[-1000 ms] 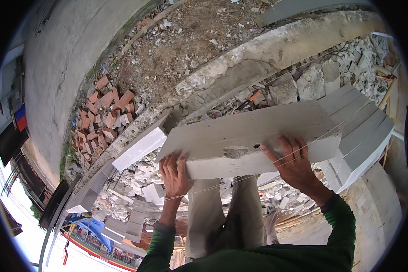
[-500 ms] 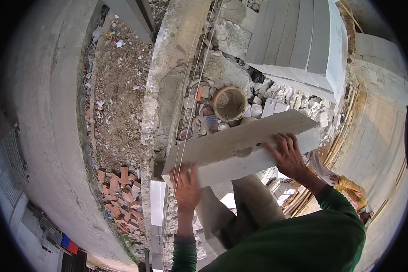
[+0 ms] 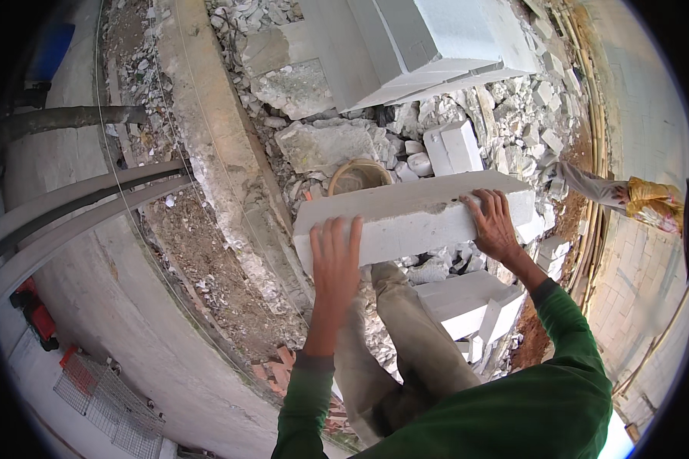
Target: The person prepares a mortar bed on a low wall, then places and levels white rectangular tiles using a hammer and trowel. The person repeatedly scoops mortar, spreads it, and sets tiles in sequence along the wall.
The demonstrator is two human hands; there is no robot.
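Note:
A long pale-grey aerated concrete block (image 3: pixel 413 229) is held up in front of my legs by both hands. My left hand (image 3: pixel 337 249) grips its left end, with the fingers over the upper edge. At the right end, the fingers of my right hand (image 3: pixel 494 222) bend over the same edge, beside a small dark hole. Behind the block is a round bucket (image 3: pixel 359 177), its lower part hidden. The undersides of both hands' grips cannot be seen.
A stack of large blocks (image 3: pixel 406 53) stands ahead on rubble. More blocks (image 3: pixel 467 306) lie right of my legs. A concrete ledge (image 3: pixel 214 115) and thin strings run along the left. Bamboo poles (image 3: pixel 595 176) and another person (image 3: pixel 651 203) are at the right.
The block has turned from sloping up to the right to nearly level and moved away from the strings, still in both hands. The view has shifted, showing more rubble and blocks at the right.

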